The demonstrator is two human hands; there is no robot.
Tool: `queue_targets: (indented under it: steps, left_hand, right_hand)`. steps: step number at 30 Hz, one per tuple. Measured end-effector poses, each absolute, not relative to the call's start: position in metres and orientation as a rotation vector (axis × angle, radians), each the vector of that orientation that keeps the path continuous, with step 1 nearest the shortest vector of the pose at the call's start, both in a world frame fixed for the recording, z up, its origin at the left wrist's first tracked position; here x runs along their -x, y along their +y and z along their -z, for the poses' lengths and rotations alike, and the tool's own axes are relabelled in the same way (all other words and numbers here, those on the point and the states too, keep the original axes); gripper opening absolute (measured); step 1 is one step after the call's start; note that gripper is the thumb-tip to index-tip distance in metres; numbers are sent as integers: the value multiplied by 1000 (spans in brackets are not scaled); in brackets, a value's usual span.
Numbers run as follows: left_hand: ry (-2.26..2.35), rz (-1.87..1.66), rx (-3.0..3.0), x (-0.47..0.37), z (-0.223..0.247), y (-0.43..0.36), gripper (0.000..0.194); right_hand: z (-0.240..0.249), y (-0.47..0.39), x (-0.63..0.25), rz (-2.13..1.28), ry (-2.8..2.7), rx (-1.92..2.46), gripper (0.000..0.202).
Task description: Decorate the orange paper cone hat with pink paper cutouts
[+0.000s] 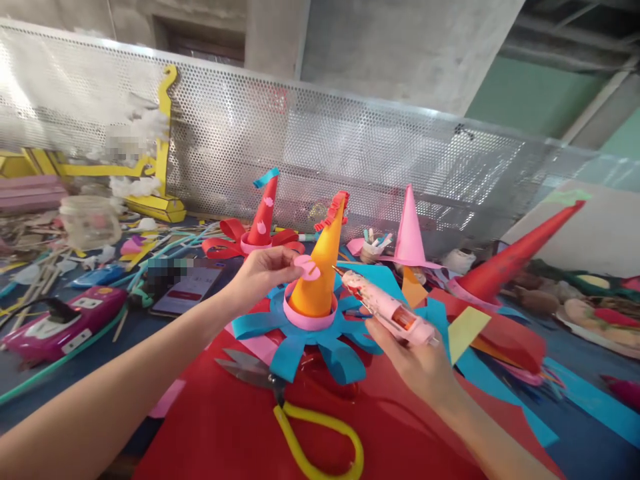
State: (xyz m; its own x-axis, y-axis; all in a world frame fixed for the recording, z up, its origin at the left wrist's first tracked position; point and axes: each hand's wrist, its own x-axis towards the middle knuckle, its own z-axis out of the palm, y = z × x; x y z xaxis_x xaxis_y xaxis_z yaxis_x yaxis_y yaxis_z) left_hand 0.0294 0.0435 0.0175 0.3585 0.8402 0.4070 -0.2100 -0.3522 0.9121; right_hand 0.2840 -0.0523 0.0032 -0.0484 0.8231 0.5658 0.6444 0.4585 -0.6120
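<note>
An orange cone hat (320, 273) with a crinkled red strip at its tip stands in a pink band on a blue looped paper base (295, 343). My left hand (265, 270) pinches a small pink paper cutout (307, 267) by the cone's left side. On the right, my right hand (413, 357) grips a pink patterned glue gun (390, 307), its nozzle close to the cone's right side. Open scissors with yellow handles (323, 440) lie in front, on a red sheet (200, 427).
Behind stand a red cone (263, 217), a pink cone (409, 230) and a leaning red cone (520, 253). At left are a phone (187, 290), a purple power strip (70, 323) and a clear jar (90, 223). A perforated metal panel (225, 140) rises behind.
</note>
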Motion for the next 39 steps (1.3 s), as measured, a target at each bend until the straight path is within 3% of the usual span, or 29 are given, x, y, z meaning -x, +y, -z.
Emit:
queue_targets:
  steps: [17,32,39]
  left_hand:
    - [989,-1325,-1658,-64,8,38,25]
    - [1071,-1438,-1715,-71,9,46,16]
    - [926,-1438,-1610,-72,7,47,43]
  right_hand:
    - [9,-53,-286,-278,-1682,1268,32]
    - [14,-54,-289,-362,-1728,1228,20]
    - [20,-53,-293,-357,-1735,1253,20]
